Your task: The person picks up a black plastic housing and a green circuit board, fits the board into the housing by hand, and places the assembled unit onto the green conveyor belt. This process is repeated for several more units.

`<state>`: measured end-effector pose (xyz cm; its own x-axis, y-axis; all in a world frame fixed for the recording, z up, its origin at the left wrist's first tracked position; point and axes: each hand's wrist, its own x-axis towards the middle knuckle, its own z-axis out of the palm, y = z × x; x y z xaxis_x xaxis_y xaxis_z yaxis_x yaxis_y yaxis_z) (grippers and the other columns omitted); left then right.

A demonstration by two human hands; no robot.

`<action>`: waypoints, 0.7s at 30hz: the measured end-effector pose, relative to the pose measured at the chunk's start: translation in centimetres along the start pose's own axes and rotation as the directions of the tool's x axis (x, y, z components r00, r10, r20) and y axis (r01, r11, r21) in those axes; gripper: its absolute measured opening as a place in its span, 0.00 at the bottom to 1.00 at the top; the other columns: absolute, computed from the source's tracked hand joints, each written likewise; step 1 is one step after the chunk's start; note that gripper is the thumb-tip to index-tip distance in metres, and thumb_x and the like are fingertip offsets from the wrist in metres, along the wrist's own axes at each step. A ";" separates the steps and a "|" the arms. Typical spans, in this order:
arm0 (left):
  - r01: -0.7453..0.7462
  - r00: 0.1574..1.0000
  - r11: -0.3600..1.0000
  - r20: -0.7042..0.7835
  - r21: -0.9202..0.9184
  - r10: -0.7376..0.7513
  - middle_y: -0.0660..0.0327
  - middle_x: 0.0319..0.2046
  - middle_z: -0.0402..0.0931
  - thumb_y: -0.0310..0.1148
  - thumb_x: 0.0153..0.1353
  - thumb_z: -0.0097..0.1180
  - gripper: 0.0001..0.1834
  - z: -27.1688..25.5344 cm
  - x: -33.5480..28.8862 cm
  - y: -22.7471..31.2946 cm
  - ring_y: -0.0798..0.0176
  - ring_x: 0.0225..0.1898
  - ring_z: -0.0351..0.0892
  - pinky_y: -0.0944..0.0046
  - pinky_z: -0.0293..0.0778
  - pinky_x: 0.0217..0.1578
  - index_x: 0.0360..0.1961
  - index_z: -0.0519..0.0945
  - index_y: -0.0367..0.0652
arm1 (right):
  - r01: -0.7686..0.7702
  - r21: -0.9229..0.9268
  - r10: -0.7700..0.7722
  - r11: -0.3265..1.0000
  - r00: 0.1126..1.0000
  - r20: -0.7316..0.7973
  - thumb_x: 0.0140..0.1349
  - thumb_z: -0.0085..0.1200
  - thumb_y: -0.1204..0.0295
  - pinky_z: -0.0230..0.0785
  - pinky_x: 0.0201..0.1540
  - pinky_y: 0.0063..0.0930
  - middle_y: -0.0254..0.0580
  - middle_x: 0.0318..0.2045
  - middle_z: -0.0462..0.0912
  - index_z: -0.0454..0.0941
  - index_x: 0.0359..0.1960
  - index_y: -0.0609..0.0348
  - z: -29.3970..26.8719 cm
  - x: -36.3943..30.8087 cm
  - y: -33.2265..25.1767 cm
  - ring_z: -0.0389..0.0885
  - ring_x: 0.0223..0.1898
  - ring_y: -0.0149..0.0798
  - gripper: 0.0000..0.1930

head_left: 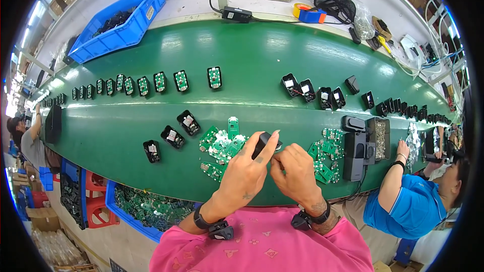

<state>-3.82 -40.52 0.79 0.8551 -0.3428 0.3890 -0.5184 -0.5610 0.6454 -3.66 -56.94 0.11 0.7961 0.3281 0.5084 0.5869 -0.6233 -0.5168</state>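
My left hand (pixel 243 172) grips a small black plastic case (pixel 260 144) between thumb and fingers, above the green table near its front edge. My right hand (pixel 296 172) is closed beside the case, fingertips pinched together; whatever they pinch is hidden. Just left of my left hand lies a heap of green circuit boards (pixel 222 143). Past my right hand is a second group of circuit boards (pixel 327 150). Three open black cases with parts inside sit to the left, the closest to the heap being a black case (pixel 188 122).
A row of cases with boards (pixel 160 81) runs along the far left, and more black cases (pixel 325 98) line the right. A dark grey device (pixel 355 156) stands beside a box of small metal parts (pixel 379 138). At right sits a co-worker (pixel 403 201). A blue crate (pixel 116 22) is at the back.
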 end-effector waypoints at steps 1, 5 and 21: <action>0.016 1.000 0.999 -0.018 -0.028 -0.016 0.41 0.55 0.69 0.17 0.55 0.53 0.35 0.1 -0.1 -0.1 0.38 0.43 0.79 0.49 0.78 0.41 0.67 0.67 0.45 | -0.018 0.014 0.018 1.000 1.000 0.023 0.52 0.57 0.80 0.66 0.30 0.40 0.44 0.23 0.71 0.72 0.27 0.61 0.0 0.0 -0.1 0.71 0.26 0.47 0.06; 0.076 0.993 0.993 -0.088 -0.090 -0.084 0.40 0.55 0.69 0.18 0.56 0.53 0.35 1.5 -0.4 -0.5 0.37 0.42 0.79 0.49 0.78 0.41 0.68 0.67 0.46 | -0.006 -0.034 0.005 0.999 1.000 -0.031 0.51 0.58 0.83 0.64 0.27 0.41 0.43 0.22 0.71 0.73 0.27 0.62 1.0 0.0 0.0 0.71 0.25 0.48 0.06; 0.316 0.942 0.635 0.156 -0.705 -0.296 0.55 0.55 0.68 0.18 0.58 0.59 0.29 1.0 -0.8 -4.2 0.62 0.50 0.79 0.65 0.85 0.41 0.62 0.72 0.39 | -0.494 0.533 0.545 0.687 0.835 0.071 0.67 0.56 0.74 0.61 0.19 0.17 0.27 0.16 0.74 0.76 0.30 0.65 2.5 -0.8 2.4 0.68 0.16 0.19 0.08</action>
<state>-2.36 -38.63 -2.88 0.9588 -0.2745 0.0730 -0.0569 0.0661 0.9962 -2.57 -56.91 -3.27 0.9955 -0.0156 0.0939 0.0885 -0.2122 -0.9732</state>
